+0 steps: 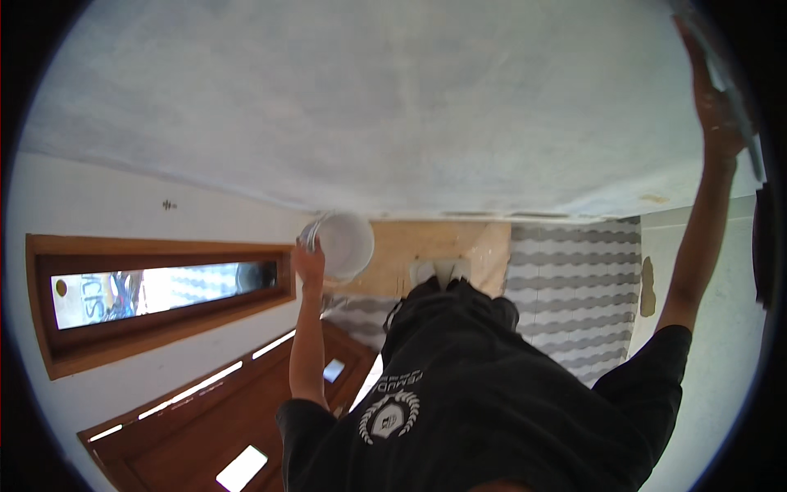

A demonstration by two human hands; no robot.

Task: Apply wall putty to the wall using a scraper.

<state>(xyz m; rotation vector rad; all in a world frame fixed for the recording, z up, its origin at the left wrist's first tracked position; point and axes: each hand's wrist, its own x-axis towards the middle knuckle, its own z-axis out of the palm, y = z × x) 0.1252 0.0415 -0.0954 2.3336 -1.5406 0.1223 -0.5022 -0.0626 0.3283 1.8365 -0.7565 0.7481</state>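
Observation:
My left hand is closed on the rim of a white bucket, held out at the left, away from my body. Something greyish lies along the rim by those fingers, too blurred to name. Raised high at the far right, my right hand is closed around a long flat grey blade-like tool. This tool lies close to the right end of the pale grey wall that spans the upper view. Whether its edge touches the wall, I cannot tell.
A wooden-framed window is set in the white wall at the left. Below it is a brown wooden door with bright panes. Grey wavy-patterned tiles and a tan sheet cover the floor around my feet.

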